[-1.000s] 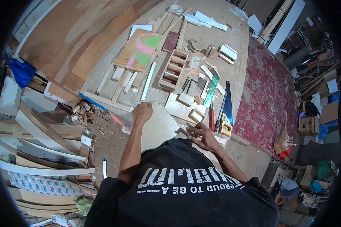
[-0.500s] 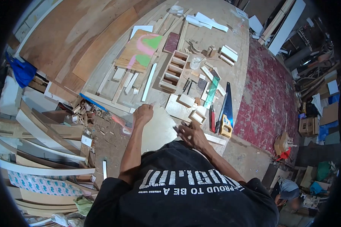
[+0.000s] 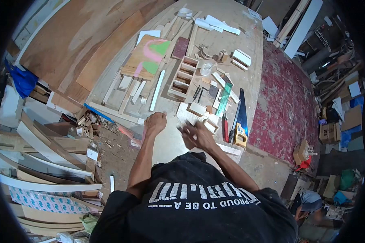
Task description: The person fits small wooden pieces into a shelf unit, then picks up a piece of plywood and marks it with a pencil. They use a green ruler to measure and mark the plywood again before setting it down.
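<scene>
Pale panel lies flat, left of the handsaw. Left hand is curled over its far edge, holding it. Right hand is blurred above it, grip unclear. No cut visible, so probably early.

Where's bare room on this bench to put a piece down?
Bare: the bench strip beyond the saw, beside the white blocks; also the pale board between left hand and right hand. Crowded: tray to saw.
</scene>
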### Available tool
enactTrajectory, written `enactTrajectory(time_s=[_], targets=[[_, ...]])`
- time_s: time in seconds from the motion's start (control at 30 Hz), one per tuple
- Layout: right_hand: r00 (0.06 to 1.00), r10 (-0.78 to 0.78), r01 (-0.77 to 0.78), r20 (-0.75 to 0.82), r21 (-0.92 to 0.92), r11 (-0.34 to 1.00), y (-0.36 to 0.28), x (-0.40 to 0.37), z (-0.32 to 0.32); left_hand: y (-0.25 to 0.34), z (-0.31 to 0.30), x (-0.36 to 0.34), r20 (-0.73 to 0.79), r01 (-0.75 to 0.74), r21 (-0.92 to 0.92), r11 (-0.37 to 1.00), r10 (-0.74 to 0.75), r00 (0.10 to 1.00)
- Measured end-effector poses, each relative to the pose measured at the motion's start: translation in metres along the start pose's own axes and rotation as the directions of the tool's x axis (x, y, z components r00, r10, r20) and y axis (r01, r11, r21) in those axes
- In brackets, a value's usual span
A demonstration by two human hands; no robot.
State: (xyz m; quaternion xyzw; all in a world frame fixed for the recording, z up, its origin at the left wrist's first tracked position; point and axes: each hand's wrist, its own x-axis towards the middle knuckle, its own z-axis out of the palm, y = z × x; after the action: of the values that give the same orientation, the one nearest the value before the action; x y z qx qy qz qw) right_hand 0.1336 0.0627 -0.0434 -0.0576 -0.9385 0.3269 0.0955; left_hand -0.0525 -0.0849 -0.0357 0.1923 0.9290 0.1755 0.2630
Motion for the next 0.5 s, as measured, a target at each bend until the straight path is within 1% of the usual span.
enactTrajectory(time_s=[0.03, 0.07, 0.1, 0.17, 0.2, 0.27, 0.3, 0.37, 0.4, 0.5], targets=[[0.999, 0.000, 0.001, -0.033, 0.038, 0.999, -0.004, 0.029, 0.002, 0.002, 0.001, -0.002, 0.004, -0.004, 0.007, 1.000, 0.004, 1.000], [0.997, -0.043, 0.042, -0.067, -0.010, 0.999, -0.003, 0.054, 0.006, 0.003, 0.001, -0.002, 0.015, -0.008, -0.010, 1.000, 0.008, 1.000], [0.995, -0.033, 0.038, -0.096, 0.051, 0.998, -0.008, 0.074, 0.006, 0.005, 0.000, -0.003, 0.022, -0.009, -0.029, 1.000, 0.009, 1.000], [0.961, -0.197, 0.196, -0.195, -0.023, 0.980, -0.002, 0.093, 0.015, 0.007, -0.002, -0.007, 0.016, 0.002, -0.038, 0.999, -0.002, 1.000], [0.960, -0.202, 0.203, -0.194, -0.017, 0.979, -0.006, 0.088, 0.015, 0.005, -0.006, -0.008, 0.009, 0.009, -0.046, 0.999, -0.008, 1.000], [0.994, -0.106, 0.107, -0.019, 0.090, 0.990, -0.009, 0.053, 0.004, -0.004, -0.002, -0.003, -0.014, 0.023, -0.029, 0.999, -0.024, 1.000], [0.997, -0.021, 0.017, 0.074, 0.049, 0.999, -0.008, 0.023, 0.001, -0.009, 0.002, 0.000, -0.025, 0.035, -0.007, 0.999, -0.035, 0.999], [0.992, -0.077, 0.063, 0.100, 0.137, 0.989, -0.007, -0.028, -0.008, -0.013, 0.001, 0.002, -0.018, 0.055, -0.019, 0.998, -0.056, 0.998], [0.991, -0.033, 0.015, 0.131, 0.138, 0.990, -0.006, -0.045, -0.014, -0.010, -0.002, 0.000, -0.025, 0.055, -0.022, 0.998, -0.055, 0.998], [0.995, -0.041, 0.026, 0.092, 0.162, 0.986, 0.014, -0.024, -0.003, 0.001, -0.008, -0.001, -0.027, 0.033, 0.006, 0.999, -0.033, 0.999]])
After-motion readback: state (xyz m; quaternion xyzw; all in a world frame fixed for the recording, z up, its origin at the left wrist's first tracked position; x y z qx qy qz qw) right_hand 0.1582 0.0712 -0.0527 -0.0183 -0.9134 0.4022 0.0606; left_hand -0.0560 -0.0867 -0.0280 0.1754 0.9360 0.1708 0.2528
